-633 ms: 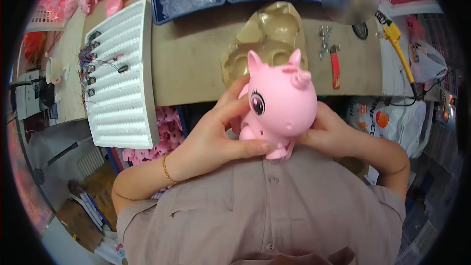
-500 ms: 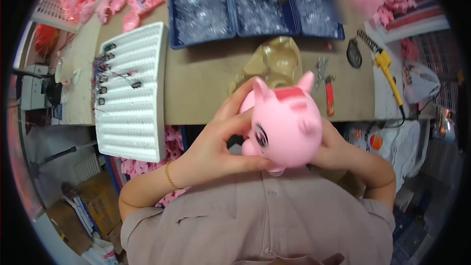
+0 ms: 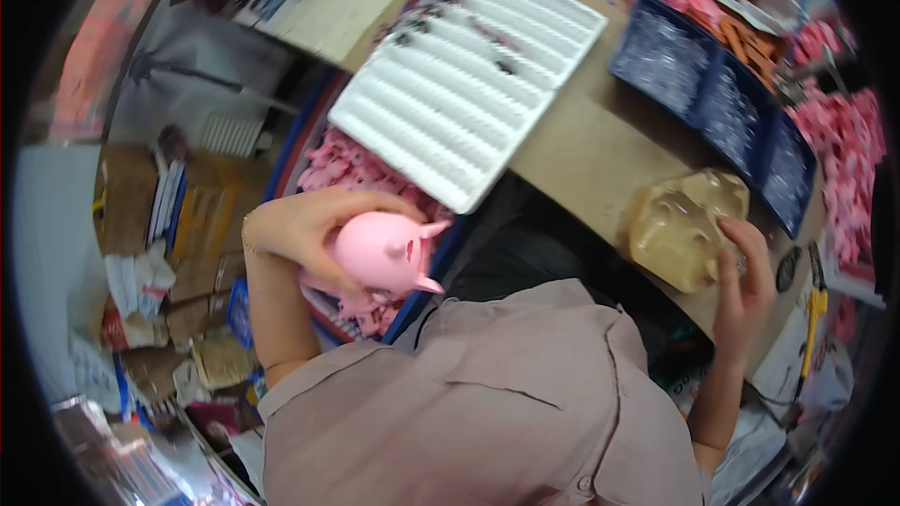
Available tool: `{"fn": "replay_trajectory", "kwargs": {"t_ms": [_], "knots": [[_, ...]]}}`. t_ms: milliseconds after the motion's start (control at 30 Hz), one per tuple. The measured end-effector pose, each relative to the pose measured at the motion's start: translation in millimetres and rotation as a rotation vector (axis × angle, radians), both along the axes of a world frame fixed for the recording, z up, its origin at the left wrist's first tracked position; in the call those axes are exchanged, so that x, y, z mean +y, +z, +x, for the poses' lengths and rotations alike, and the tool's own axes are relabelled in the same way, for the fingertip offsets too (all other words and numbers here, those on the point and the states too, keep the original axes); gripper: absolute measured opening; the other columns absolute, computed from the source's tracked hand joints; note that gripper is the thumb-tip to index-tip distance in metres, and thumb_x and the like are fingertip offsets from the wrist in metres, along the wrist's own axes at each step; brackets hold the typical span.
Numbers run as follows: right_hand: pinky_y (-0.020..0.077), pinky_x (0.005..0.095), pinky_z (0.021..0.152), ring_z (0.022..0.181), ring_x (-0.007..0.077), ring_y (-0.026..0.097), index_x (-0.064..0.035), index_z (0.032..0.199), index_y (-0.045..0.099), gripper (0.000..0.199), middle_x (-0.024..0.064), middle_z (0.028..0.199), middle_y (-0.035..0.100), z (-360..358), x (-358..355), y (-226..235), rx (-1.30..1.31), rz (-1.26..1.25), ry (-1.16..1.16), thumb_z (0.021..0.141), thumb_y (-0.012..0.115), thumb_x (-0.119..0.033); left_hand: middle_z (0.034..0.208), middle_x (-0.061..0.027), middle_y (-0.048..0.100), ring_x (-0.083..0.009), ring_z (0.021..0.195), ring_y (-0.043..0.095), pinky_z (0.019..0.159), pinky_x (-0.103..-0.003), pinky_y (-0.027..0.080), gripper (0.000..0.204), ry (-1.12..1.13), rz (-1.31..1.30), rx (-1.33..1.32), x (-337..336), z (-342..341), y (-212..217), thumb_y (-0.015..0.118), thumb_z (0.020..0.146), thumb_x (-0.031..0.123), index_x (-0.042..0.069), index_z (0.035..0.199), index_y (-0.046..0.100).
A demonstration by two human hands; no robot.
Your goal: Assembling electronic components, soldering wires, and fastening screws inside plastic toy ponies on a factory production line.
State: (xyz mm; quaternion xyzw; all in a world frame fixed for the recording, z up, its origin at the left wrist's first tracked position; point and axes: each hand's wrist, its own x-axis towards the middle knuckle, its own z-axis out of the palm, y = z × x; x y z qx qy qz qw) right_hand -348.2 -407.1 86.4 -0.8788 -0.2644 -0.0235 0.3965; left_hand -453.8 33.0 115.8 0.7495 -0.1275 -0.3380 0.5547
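The left hand (image 3: 314, 234) is curled over the top of a pink toy pig (image 3: 382, 251), fingers wrapped along its back and thumb tucked under, so the pig sits gripped in the palm with its ears and snout sticking out toward the person's chest. A thin bracelet circles that wrist. Directly beneath the hand and pig lies a blue-rimmed bin (image 3: 427, 292) heaped with pink plastic parts (image 3: 342, 164), the pig hovering just above the pile.

The right hand (image 3: 747, 276) is well apart from the left, out on the other side of the body. Its fingers are loosely bent and its fingertips rest against the edge of a tan moulded holder (image 3: 682, 228) that sits on the brown worktop (image 3: 581, 145); whether anything small is pinched between the fingers cannot be told.

Just beyond the left hand, past the bin, a white ridged tray (image 3: 469, 84) lies slantwise on the worktop, with a few small dark pieces in its far grooves. Beyond the right hand stands a row of dark blue trays (image 3: 727, 98) filled with small clear pieces, and past those more pink parts (image 3: 848, 159) are piled. To the outer side of the right hand, a yellow-handled tool (image 3: 812, 319) lies near the worktop's edge. Further out from the left hand, on the floor, cardboard boxes and papers (image 3: 178, 244) are stacked.
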Motion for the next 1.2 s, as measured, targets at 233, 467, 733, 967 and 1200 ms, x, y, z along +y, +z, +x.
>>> {"fn": "replay_trajectory", "kwargs": {"t_ms": [233, 467, 733, 967, 1200], "knots": [[0.0391, 0.0311, 0.095, 0.106, 0.0217, 0.056, -0.0001, 0.102, 0.063, 0.017, 0.0095, 0.108, 0.063, 12, 24, -23, 0.167, -0.159, 0.025, 0.089, 0.056, -0.010, 0.097, -0.0135, 0.066, -0.0181, 0.089, 0.063, 0.080, -0.030, 0.049, 0.049, 0.323, 1.127, 0.020, 105, -84, -141, 0.071, 0.075, 0.026, -0.002, 0.113, 0.058], [0.0481, 0.0276, 0.072, 0.081, 0.0150, 0.059, 0.0013, 0.096, 0.064, 0.015, 0.0069, 0.087, 0.064, 10, -25, -43, 0.291, -0.004, -0.315, 0.086, 0.060, -0.010, 0.082, -0.0107, 0.065, -0.0167, 0.075, 0.062, 0.066, -0.028, 0.048, 0.018, 0.693, 0.564, -0.360, -30, 86, -36, 0.061, 0.086, 0.015, -0.003, 0.087, 0.062], [0.0479, 0.0333, 0.061, 0.067, 0.0197, 0.062, 0.0015, 0.087, 0.064, 0.017, 0.0102, 0.067, 0.061, 198, -141, -20, -0.145, -0.042, -0.688, 0.083, 0.062, -0.015, 0.144, -0.0292, 0.028, -0.0449, 0.132, 0.029, 0.108, -0.050, 0.024, 0.063, 0.250, 1.042, -0.808, -54, 201, -144, 0.056, 0.088, 0.031, 0.002, 0.140, 0.035], [0.0516, 0.0431, 0.071, 0.081, 0.0334, 0.066, -0.0059, 0.096, 0.069, 0.023, 0.0204, 0.084, 0.067, 372, -202, -52, -0.450, -0.528, -0.770, 0.078, 0.059, -0.015, 0.143, -0.0256, 0.031, -0.0417, 0.131, 0.031, 0.108, -0.048, 0.027, 0.056, 0.234, 1.178, -0.693, -91, 216, -91, 0.061, 0.086, 0.026, 0.002, 0.134, 0.044], [0.0517, 0.0389, 0.069, 0.077, 0.0279, 0.068, -0.0080, 0.092, 0.069, 0.019, 0.0164, 0.089, 0.068, 402, -205, -73, -0.246, -0.501, -0.600, 0.084, 0.055, -0.017, 0.100, -0.0136, 0.066, -0.0283, 0.095, 0.063, 0.083, -0.038, 0.049, 0.027, 0.157, 0.435, -0.873, -190, 368, -24, 0.065, 0.083, 0.014, 0.004, 0.107, 0.064]]}}
